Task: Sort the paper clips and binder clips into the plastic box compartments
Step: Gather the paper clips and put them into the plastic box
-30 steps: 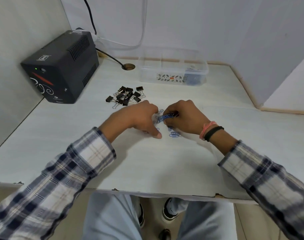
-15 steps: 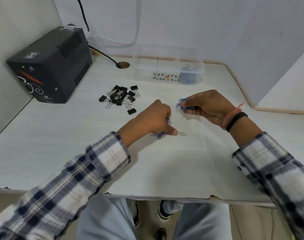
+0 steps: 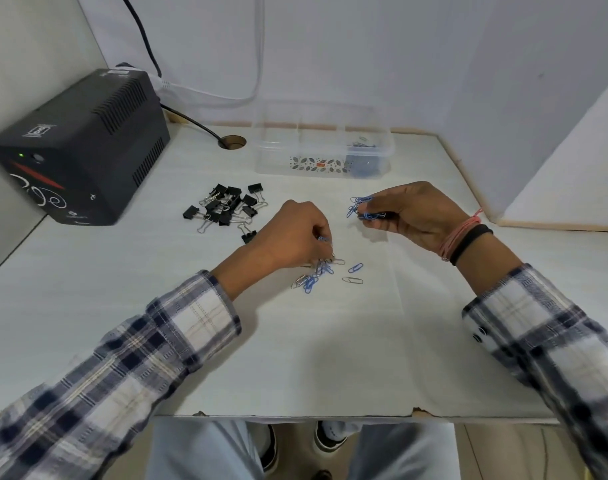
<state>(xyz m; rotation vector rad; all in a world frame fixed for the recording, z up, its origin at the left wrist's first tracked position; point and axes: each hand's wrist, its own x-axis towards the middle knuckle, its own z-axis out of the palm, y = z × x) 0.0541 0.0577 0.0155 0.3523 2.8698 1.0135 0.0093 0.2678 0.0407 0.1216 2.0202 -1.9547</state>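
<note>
The right hand (image 3: 416,216) is raised above the table (image 3: 295,358), fingers curled round a tangled bunch of blue paper clips (image 3: 361,209). The left hand (image 3: 295,237) is down at the table, fingertips pinching into a scatter of loose clips (image 3: 325,271), blue and silver. A pile of black binder clips (image 3: 226,207) lies to the left, near a black power unit (image 3: 77,147). The clear plastic box (image 3: 323,147) stands at the back; its right compartment holds blue clips.
</note>
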